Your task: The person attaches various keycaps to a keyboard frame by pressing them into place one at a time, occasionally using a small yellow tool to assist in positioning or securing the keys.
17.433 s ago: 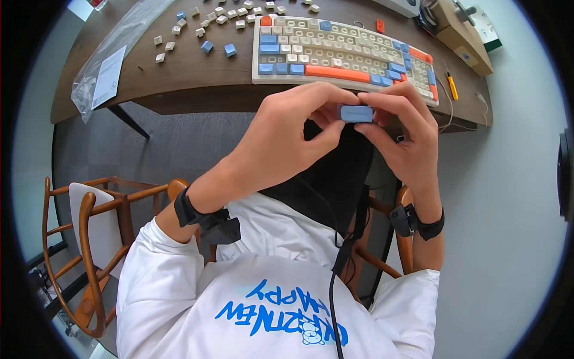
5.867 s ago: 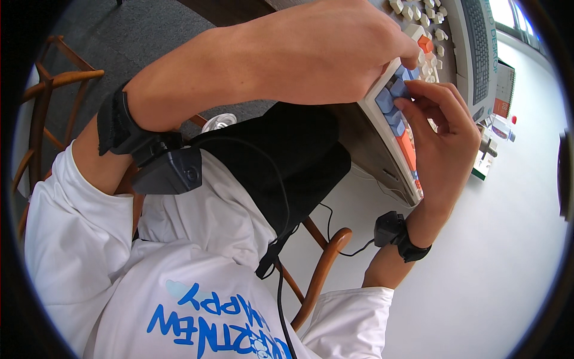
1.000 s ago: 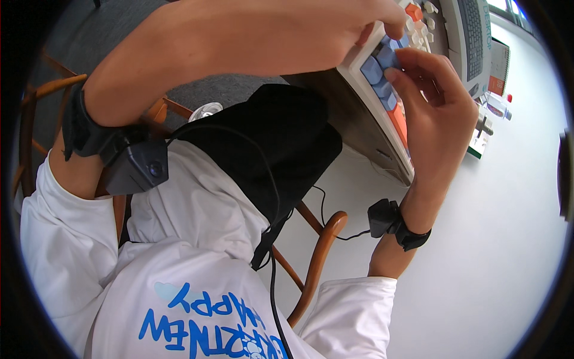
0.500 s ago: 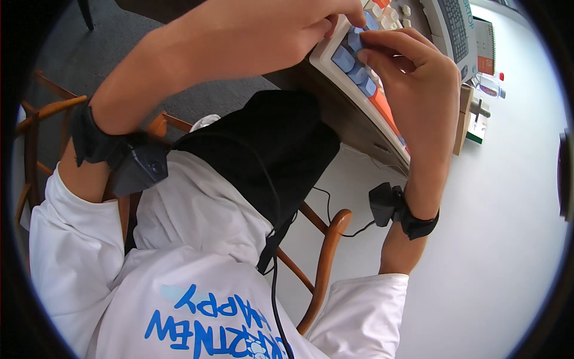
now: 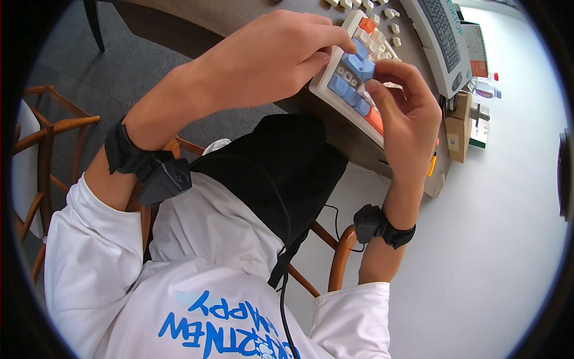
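Half a second on, the right hand point(image 5: 406, 113) had drawn back and pinched a blue keycap point(image 5: 363, 66) just above the keyboard point(image 5: 353, 90); the left hand point(image 5: 269, 57), fingers curled, pressed beside it.

White printed shirt point(image 5: 197, 269) – black wristbands point(image 5: 128, 152) (both wrists).

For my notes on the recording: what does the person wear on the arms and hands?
Both hands, left hand and right hand, are bare. White sleeves are pushed up the arms. Each wrist has a black strap with a small black box; the right one trails a thin black cable.
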A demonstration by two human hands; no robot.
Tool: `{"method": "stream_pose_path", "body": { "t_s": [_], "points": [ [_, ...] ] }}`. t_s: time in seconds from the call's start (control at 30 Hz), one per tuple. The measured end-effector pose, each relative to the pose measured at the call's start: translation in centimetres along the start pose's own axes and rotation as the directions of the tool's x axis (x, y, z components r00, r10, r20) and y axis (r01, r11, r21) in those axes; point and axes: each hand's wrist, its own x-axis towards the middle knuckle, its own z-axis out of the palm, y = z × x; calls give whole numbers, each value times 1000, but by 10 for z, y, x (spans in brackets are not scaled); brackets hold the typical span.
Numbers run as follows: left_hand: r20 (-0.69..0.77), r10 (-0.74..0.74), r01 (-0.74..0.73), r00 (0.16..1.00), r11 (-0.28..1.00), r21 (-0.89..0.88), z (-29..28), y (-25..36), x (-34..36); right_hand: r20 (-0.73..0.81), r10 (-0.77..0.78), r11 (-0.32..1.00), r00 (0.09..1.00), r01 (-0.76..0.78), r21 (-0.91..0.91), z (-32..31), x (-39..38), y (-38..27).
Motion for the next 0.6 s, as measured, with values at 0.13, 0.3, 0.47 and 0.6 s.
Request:
{"method": "stream_pose_path", "body": {
  "t_s": [0.13, 0.3, 0.47, 0.6],
  "points": [
    [-18, 9, -9, 1000, 1000, -14, -2, 3, 1, 0, 181, 875, 983, -161, 456, -12, -6, 3],
    [-100, 90, -99, 991, 991, -85, -7, 11, 6, 81, 164, 612, 983, -166, 773, -12, -13, 9],
    [-104, 66, -84, 992, 980, -179, -14, 16, 10, 129, 156, 520, 979, -192, 832, -10, -15, 10],
    [-92, -24, -8, 995, 945, -326, -17, 22, 8, 134, 143, 486, 981, -187, 853, -5, -16, 16]
  ]
}}
